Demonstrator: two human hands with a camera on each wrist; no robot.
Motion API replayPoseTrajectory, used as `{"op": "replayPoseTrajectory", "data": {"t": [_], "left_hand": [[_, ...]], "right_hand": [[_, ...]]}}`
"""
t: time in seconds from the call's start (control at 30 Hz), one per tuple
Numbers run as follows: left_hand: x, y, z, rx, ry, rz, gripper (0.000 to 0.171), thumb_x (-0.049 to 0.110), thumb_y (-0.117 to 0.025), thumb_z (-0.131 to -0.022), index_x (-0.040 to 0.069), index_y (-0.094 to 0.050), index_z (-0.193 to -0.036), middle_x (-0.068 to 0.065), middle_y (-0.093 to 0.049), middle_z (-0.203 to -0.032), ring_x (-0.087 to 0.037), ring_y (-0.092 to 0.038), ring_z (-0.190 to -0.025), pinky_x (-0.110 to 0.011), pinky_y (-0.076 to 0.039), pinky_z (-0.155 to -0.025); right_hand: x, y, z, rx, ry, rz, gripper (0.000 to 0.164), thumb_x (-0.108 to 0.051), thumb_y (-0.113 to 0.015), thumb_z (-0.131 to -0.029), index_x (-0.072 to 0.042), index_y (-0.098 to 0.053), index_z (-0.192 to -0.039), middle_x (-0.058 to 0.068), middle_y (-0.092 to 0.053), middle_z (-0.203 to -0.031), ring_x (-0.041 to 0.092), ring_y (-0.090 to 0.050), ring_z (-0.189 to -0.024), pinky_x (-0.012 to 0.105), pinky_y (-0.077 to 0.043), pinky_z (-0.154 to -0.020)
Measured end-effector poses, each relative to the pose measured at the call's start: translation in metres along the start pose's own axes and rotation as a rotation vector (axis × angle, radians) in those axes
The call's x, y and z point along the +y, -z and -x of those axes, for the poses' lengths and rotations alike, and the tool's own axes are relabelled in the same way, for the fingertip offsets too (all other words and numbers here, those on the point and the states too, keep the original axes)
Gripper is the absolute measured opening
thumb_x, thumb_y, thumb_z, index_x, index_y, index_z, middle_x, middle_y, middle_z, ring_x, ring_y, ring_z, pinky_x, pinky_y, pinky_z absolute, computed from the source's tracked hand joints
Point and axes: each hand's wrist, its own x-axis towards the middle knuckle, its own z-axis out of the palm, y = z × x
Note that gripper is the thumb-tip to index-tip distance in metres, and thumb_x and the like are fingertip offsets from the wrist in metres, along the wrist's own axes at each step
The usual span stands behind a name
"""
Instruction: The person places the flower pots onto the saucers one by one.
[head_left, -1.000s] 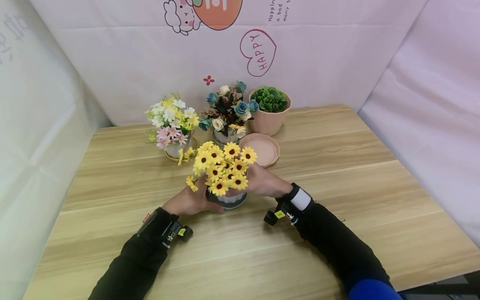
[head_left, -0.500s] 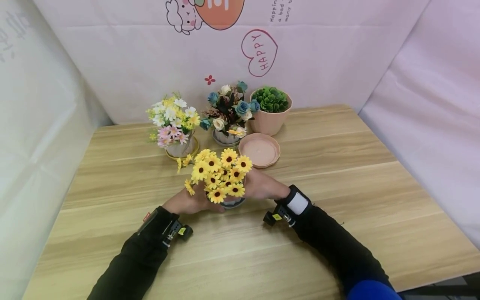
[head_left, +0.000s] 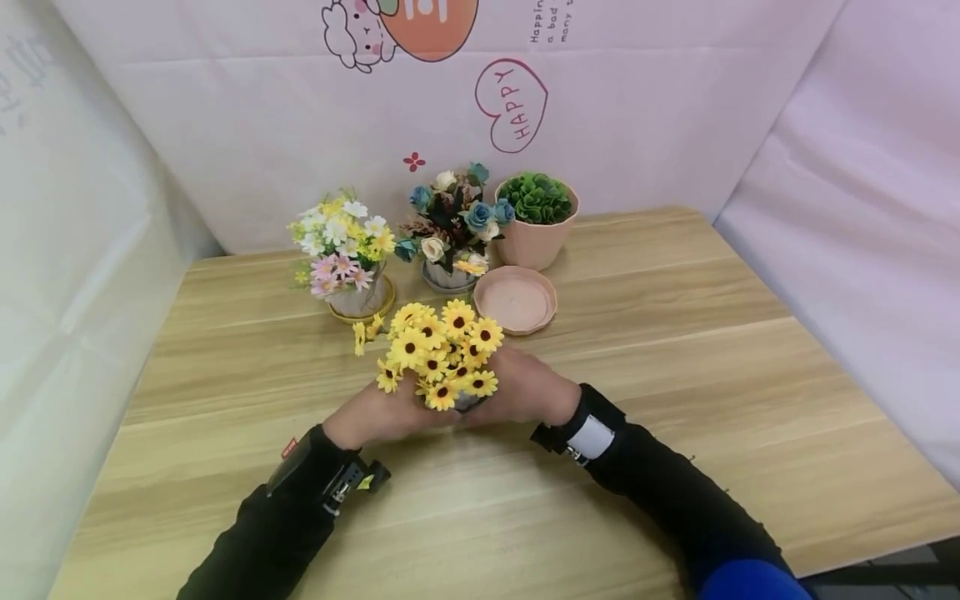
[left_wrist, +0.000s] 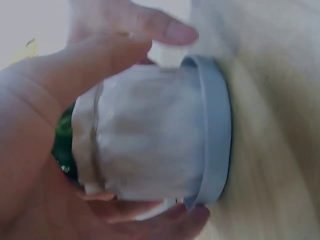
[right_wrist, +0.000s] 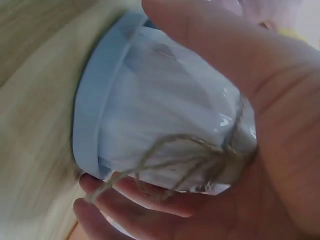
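Yellow sunflower-like flowers [head_left: 438, 354] stand in a whitish flowerpot [left_wrist: 150, 132] between my two hands. Below the pot is a grey-blue saucer [left_wrist: 215, 130], close over the wooden table. My left hand [head_left: 386, 412] grips the pot from the left, thumb and fingers curved round its sides. From the right, my right hand [head_left: 528, 390] holds the same pot, its fingertips right at the saucer's edge. Twine [right_wrist: 185, 155] is tied round the pot, with loose ends hanging over the right fingers. In the head view, flowers and hands hide most of the pot.
Behind stand a pot of white, yellow and pink flowers [head_left: 345, 242], a pot of blue and cream roses [head_left: 453, 221], and a pink pot with green leaves [head_left: 536, 221]. A pink saucer [head_left: 517, 300] lies on the wooden table [head_left: 675, 375]. A pale printed cloth [head_left: 637, 108] hangs behind.
The right hand has come toward the front of the pot, so both thumbs now nearly meet there. The yellow flowers have shifted slightly toward me. The other pots stay put.
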Motion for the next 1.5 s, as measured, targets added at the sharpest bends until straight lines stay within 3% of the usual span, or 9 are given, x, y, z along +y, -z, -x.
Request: {"op": "replayPoseTrajectory", "data": {"t": [0.17, 0.27, 0.53, 0.7, 0.9, 1.07, 1.17, 1.5], "left_hand": [[0.0, -0.015, 0.001, 0.081, -0.053, -0.125, 0.083, 0.009, -0.083, -0.085, 0.002, -0.042, -0.156, -0.015, -0.053, -0.157, -0.033, -0.047, -0.149, -0.052, -0.035, -0.128], [0.001, -0.019, -0.001, 0.122, -0.038, -0.165, 0.076, 0.004, -0.079, -0.084, 0.002, -0.047, -0.153, -0.015, -0.058, -0.151, -0.032, -0.052, -0.145, -0.051, -0.039, -0.126], [-0.001, -0.019, -0.002, 0.179, -0.088, -0.223, 0.063, 0.003, -0.073, -0.09, 0.0, -0.049, -0.149, -0.016, -0.06, -0.147, -0.034, -0.054, -0.143, -0.053, -0.041, -0.125], [-0.004, -0.016, 0.0, 0.21, -0.13, -0.28, 0.057, 0.002, -0.072, -0.091, -0.001, -0.052, -0.145, -0.018, -0.062, -0.144, -0.035, -0.056, -0.14, -0.054, -0.043, -0.122], [-0.007, -0.011, 0.004, 0.234, -0.211, -0.384, 0.049, 0.002, -0.073, -0.09, -0.004, -0.058, -0.136, -0.021, -0.066, -0.134, -0.038, -0.061, -0.13, -0.055, -0.049, -0.115], [-0.014, -0.003, 0.006, 0.246, -0.209, -0.328, 0.054, 0.0, -0.075, -0.087, -0.007, -0.057, -0.137, -0.024, -0.066, -0.135, -0.041, -0.061, -0.13, -0.057, -0.048, -0.115], [-0.017, 0.002, 0.004, 0.247, -0.18, -0.272, 0.057, -0.001, -0.076, -0.085, -0.006, -0.057, -0.138, -0.023, -0.065, -0.135, -0.041, -0.06, -0.13, -0.058, -0.047, -0.116], [-0.026, 0.022, 0.0, 0.258, -0.123, -0.235, 0.071, -0.004, -0.078, -0.082, -0.005, -0.048, -0.146, -0.027, -0.056, -0.143, -0.045, -0.054, -0.135, -0.061, -0.041, -0.121]], "right_hand": [[-0.002, -0.009, 0.003, 0.073, 0.028, -0.051, 0.086, -0.022, -0.097, -0.076, -0.009, -0.053, -0.148, 0.007, -0.063, -0.145, 0.021, -0.059, -0.135, 0.042, -0.049, -0.119], [-0.003, -0.01, 0.005, 0.093, 0.044, -0.08, 0.087, -0.007, -0.097, -0.071, -0.006, -0.053, -0.146, 0.009, -0.062, -0.144, 0.023, -0.058, -0.135, 0.044, -0.047, -0.12], [-0.002, -0.01, -0.001, 0.082, 0.102, -0.067, 0.08, 0.004, -0.095, -0.066, -0.004, -0.059, -0.137, 0.01, -0.067, -0.137, 0.023, -0.061, -0.131, 0.041, -0.048, -0.12], [-0.003, -0.011, -0.008, 0.073, 0.08, -0.066, 0.078, 0.01, -0.094, -0.061, -0.005, -0.063, -0.131, 0.008, -0.069, -0.129, 0.022, -0.063, -0.126, 0.04, -0.05, -0.117], [-0.004, -0.01, -0.018, 0.064, 0.078, 0.005, 0.078, 0.008, -0.095, -0.063, -0.004, -0.062, -0.132, 0.01, -0.068, -0.132, 0.023, -0.061, -0.128, 0.04, -0.048, -0.119], [-0.007, -0.011, -0.028, 0.06, 0.062, 0.067, 0.076, 0.003, -0.097, -0.064, -0.002, -0.064, -0.132, 0.013, -0.07, -0.133, 0.026, -0.063, -0.127, 0.04, -0.05, -0.117], [-0.008, -0.012, -0.036, 0.052, 0.04, 0.089, 0.083, 0.0, -0.098, -0.064, -0.001, -0.06, -0.138, 0.016, -0.067, -0.139, 0.028, -0.061, -0.132, 0.04, -0.049, -0.119], [-0.013, -0.013, -0.063, 0.019, -0.026, 0.08, 0.104, 0.002, -0.098, -0.064, -0.001, -0.046, -0.154, 0.019, -0.052, -0.156, 0.029, -0.05, -0.145, 0.04, -0.038, -0.127]]}}
